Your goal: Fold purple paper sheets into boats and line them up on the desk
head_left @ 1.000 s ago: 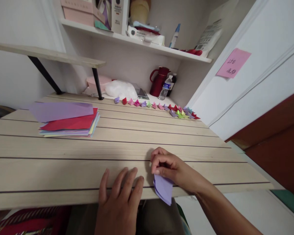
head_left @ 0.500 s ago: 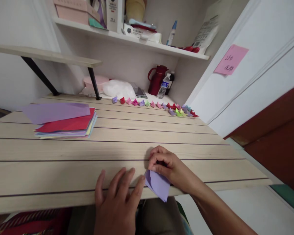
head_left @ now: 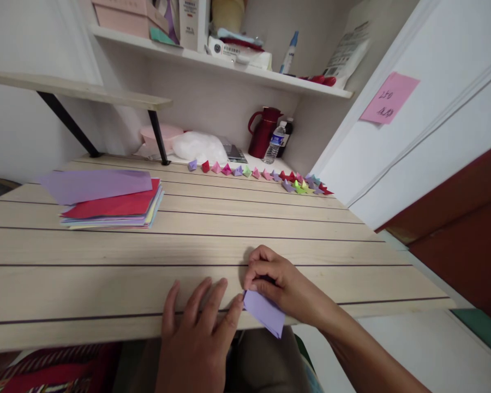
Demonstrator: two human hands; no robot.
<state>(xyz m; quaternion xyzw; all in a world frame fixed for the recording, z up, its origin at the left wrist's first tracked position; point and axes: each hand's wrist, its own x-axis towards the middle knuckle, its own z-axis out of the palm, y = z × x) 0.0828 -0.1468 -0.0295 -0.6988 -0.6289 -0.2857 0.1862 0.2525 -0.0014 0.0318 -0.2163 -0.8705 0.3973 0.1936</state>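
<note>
My right hand (head_left: 276, 281) pinches a folded piece of purple paper (head_left: 265, 312) at the near edge of the wooden table (head_left: 188, 251); the paper sticks out over the edge. My left hand (head_left: 196, 333) lies flat beside it with fingers stretched out, the fingertips almost touching the paper's left corner. It holds nothing.
A stack of coloured paper sheets (head_left: 110, 204) with a purple sheet on top lies at the left. A row of several small folded paper shapes (head_left: 262, 177) runs along the back. Behind stand a red jug (head_left: 264, 131), a water bottle (head_left: 275, 144) and a shelf (head_left: 229, 68) with boxes.
The purple paper has been turned and drawn up a little toward the table edge in my right hand. My left hand's fingers have come closer to it.
</note>
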